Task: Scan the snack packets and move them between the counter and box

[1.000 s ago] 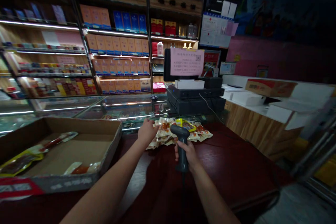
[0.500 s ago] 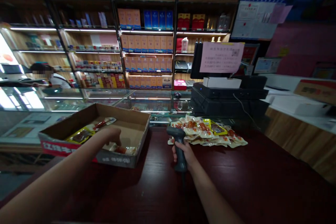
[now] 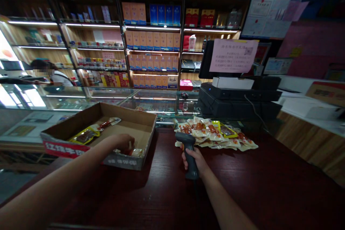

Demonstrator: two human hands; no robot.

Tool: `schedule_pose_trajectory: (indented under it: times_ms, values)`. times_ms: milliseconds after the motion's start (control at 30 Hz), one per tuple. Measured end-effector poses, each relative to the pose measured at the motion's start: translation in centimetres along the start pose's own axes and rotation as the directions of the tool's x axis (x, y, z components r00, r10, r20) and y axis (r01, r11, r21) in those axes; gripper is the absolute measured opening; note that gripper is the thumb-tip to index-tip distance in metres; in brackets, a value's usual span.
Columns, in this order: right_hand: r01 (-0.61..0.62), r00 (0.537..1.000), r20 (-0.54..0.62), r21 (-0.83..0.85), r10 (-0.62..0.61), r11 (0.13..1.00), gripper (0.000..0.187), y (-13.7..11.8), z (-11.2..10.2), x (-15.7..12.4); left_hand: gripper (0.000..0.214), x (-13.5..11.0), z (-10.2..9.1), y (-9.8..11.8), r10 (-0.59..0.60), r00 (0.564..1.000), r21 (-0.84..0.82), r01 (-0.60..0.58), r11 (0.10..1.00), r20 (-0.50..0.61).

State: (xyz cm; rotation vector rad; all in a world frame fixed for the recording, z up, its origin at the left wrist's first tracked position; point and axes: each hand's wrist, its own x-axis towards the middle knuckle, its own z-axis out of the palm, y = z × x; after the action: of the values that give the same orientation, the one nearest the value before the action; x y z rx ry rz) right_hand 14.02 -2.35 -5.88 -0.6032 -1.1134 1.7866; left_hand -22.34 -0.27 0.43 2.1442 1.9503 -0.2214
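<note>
My right hand (image 3: pixel 196 159) is closed around the grip of a dark barcode scanner (image 3: pixel 187 140), held upright just above the dark red wooden surface (image 3: pixel 264 187), its head turned away from me. My left hand (image 3: pixel 123 141) reaches into the near right corner of an open cardboard box (image 3: pixel 121 162), fingers curled down over a clear snack packet (image 3: pixel 137 152) that lies there. Whether they have hold of the packet cannot be told in the dim light. The box sits on the surface to the left of the scanner, and more packets (image 3: pixel 88 134), yellow and red, lie along its far left side, well beyond my left hand.

Just beyond my right hand and slightly to its right, a loose heap of red and yellow snack packets (image 3: pixel 215 134) is spread on the surface. Behind the heap stands a black till (image 3: pixel 237 100), its screen covered by a pink paper notice (image 3: pixel 233 55).

Past the box and both hands runs a lit glass display counter (image 3: pixel 151 100). Behind it, wooden wall shelves (image 3: pixel 152 43) carry rows of orange, blue and red cartons under strip lights. Far to the left of my left hand, another person (image 3: pixel 52 76) stands behind the glass.
</note>
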Motion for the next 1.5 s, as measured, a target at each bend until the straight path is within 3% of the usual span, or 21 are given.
schedule_pose_trajectory:
  times_ms: [67,133,267,367,467,533,600,667,733,800,900,1000,1067,1200,1500]
  values:
    - [-0.008,1.0,0.009,-0.008,0.008,1.0,0.04,0.1,0.1,0.0,0.018,-0.3,0.0,0.9,0.025,0.996,0.064,-0.031,0.997,0.086]
    - [-0.012,1.0,0.02,-0.011,0.012,1.0,0.039,0.2,0.2,0.0,0.015,-0.6,-0.3,1.6,0.03,0.994,0.126,-0.043,0.991,0.104]
    - [-0.015,0.999,0.039,-0.009,0.015,1.0,0.038,0.5,0.1,-0.1,0.024,-1.1,-1.6,1.6,-0.014,1.0,0.133,0.018,0.991,-0.025]
    - [-0.008,0.998,0.061,-0.001,0.009,1.0,0.037,0.7,0.0,0.0,0.03,-1.4,-3.2,1.0,-0.094,0.98,-0.037,0.088,0.995,-0.177]
    - [0.001,0.996,0.084,0.015,-0.002,1.0,0.036,0.7,0.0,0.1,0.029,-2.0,-4.8,1.3,-0.185,0.921,-0.361,0.054,0.931,-0.341]
    - [-0.001,0.996,0.084,0.016,-0.001,1.0,0.036,0.7,0.0,0.1,0.034,-2.8,-5.5,2.9,-0.247,0.867,-0.624,-0.09,0.776,-0.432]
    - [0.0,0.997,0.075,0.016,-0.001,1.0,0.036,0.5,0.1,0.0,0.038,-3.7,-5.6,5.6,-0.246,0.85,-0.815,-0.304,0.493,-0.466]
    - [0.013,0.998,0.063,0.019,-0.015,1.0,0.036,0.3,0.2,-0.2,0.042,-4.1,-4.8,9.1,-0.185,0.865,-0.881,-0.434,0.188,-0.466]
    - [0.038,0.998,0.049,0.033,-0.04,0.999,0.036,0.1,0.2,-0.3,0.043,-3.7,-3.0,12.8,-0.163,0.858,-0.871,-0.49,0.03,-0.487]
    - [0.059,0.997,0.037,0.054,-0.061,0.997,0.036,-0.1,0.1,-0.3,0.045,-2.5,-0.4,15.8,-0.213,0.839,-0.853,-0.52,-0.039,-0.502]
    - [0.084,0.996,0.021,0.088,-0.086,0.993,0.035,-0.1,0.0,-0.3,0.044,0.6,4.4,18.1,-0.314,0.805,-0.837,-0.545,-0.056,-0.503]
    - [0.1,0.995,0.005,0.094,-0.101,0.99,0.035,-0.2,0.0,-0.4,0.046,3.5,8.5,17.7,-0.402,0.79,-0.862,-0.506,-0.004,-0.462]
    - [0.1,0.995,-0.003,0.09,-0.1,0.991,0.034,-0.2,0.2,-0.5,0.049,4.7,10.1,16.8,-0.423,0.794,-0.882,-0.471,0.024,-0.436]
    - [0.097,0.995,-0.003,0.069,-0.097,0.993,0.033,-0.5,0.8,-0.8,0.054,5.1,10.8,15.9,-0.416,0.803,-0.892,-0.449,0.049,-0.427]
    - [0.076,0.997,-0.013,0.031,-0.076,0.997,0.03,-0.7,1.3,-1.0,0.054,4.6,10.4,16.6,-0.409,0.805,-0.891,-0.451,0.049,-0.43]
